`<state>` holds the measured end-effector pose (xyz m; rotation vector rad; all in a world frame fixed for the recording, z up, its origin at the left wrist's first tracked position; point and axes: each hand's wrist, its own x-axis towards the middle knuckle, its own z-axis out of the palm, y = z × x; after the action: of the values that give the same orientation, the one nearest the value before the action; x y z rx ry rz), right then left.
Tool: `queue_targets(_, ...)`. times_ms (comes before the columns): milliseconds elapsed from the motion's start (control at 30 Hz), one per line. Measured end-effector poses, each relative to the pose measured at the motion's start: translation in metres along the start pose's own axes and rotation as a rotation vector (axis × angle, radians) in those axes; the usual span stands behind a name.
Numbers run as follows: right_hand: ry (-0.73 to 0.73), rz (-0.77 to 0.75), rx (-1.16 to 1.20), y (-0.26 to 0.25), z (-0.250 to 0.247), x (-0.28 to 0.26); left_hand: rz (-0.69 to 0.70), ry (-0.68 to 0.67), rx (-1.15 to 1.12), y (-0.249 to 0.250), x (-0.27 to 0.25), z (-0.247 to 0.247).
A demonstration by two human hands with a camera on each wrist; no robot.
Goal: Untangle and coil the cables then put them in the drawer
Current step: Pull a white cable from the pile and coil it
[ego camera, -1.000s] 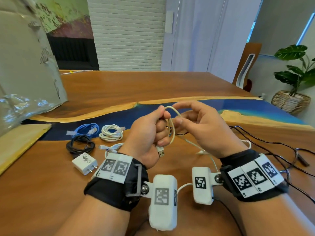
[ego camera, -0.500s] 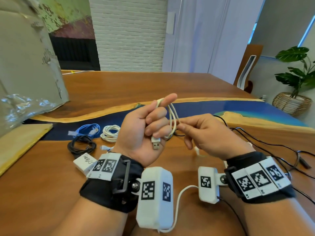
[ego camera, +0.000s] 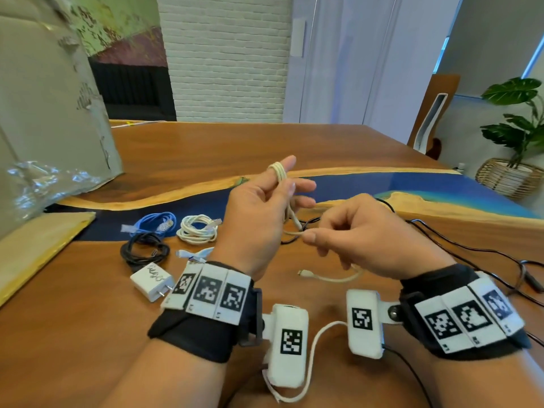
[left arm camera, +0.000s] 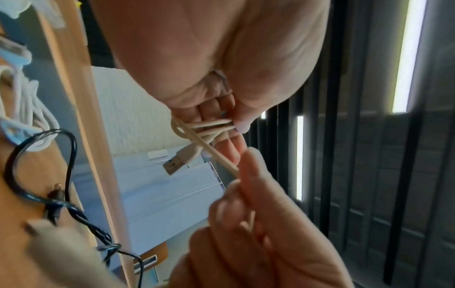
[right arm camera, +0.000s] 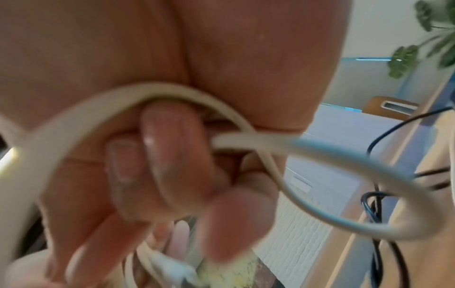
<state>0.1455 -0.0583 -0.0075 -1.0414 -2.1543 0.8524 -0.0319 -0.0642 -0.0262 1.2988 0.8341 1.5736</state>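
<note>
My left hand [ego camera: 266, 210] is raised over the table with loops of a cream USB cable [ego camera: 278, 172] wound round its fingers. In the left wrist view the thumb presses those cable loops [left arm camera: 205, 127] against the fingers, and the USB plug [left arm camera: 178, 161] hangs below them. My right hand [ego camera: 353, 231] pinches the free cable run [left arm camera: 221, 160] just right of the left hand. Its curled fingers [right arm camera: 167, 155] also hold a slack bend of cable [right arm camera: 157, 90]. The cable's small far plug [ego camera: 304, 272] lies on the wood under the right hand.
Coiled blue [ego camera: 156, 223], white [ego camera: 198, 229] and black [ego camera: 144, 251] cables and a white charger [ego camera: 151, 282] lie at the left. Loose black cables [ego camera: 471, 248] trail across the right side. A cardboard box [ego camera: 44, 113] and a yellow board [ego camera: 29, 245] stand at the far left.
My left hand turned from palm-up to back-up and lifted its fingers, with the loops now high on them. The right hand moved down and right, drawing the cable run taut.
</note>
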Motion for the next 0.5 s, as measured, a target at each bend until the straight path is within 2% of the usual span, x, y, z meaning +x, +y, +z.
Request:
queue_targets(100, 0.054, -0.055, 0.183, 0.008, -0.01, -0.001, 0.018, -0.103, 0.354, -0.002, -0.002, -0.001)
queue_targets(167, 0.062, -0.092, 0.244, 0.014, -0.015, -0.001, -0.046, -0.2, 0.461, 0.002, -0.007, 0.002)
queue_targets(333, 0.143, -0.094, 0.378, 0.021, -0.021, -0.002, -0.159, -0.349, 0.413, 0.011, -0.011, -0.001)
queue_targets(433, 0.202, -0.081, 0.368, 0.024, -0.023, 0.0, -0.266, -0.429, 0.217, 0.012, -0.012, -0.005)
queue_targets(500, 0.206, -0.067, 0.381, 0.027, -0.022, 0.001, -0.285, -0.403, 0.054, 0.013, -0.012, -0.006)
